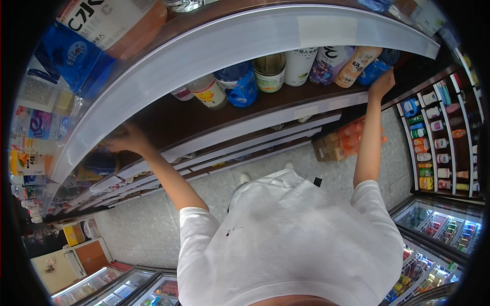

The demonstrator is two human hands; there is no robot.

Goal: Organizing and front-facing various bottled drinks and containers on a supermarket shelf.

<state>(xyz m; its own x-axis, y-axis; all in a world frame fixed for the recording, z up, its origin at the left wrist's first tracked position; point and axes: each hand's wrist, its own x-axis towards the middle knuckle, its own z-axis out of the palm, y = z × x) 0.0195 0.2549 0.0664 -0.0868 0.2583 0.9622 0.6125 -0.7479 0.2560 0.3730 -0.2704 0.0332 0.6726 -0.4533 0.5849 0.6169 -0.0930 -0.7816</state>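
Note:
My right hand (382,85) is at the right end of a dark brown shelf (237,114), against a blue-labelled bottle (373,72); its fingers are partly hidden. Left of that bottle stand an orange-labelled bottle (354,69), a purple-labelled bottle (330,67), a white bottle (300,69), a green-labelled bottle (270,74), another blue bottle (239,86) and a yellow-labelled bottle (208,91). Over the shelf's left part my left hand (130,139) is blurred by motion, near dark blue-and-yellow items (97,166). Whether it holds anything does not show.
A pale shelf-edge strip (229,36) curves above the bottles, with more drinks, including a large orange bottle (126,34), over it. Cardboard (325,149) and orange bottle packs (350,139) stand on the grey floor (149,225). Glass-fronted coolers (440,225) and stocked shelves (440,141) line the right.

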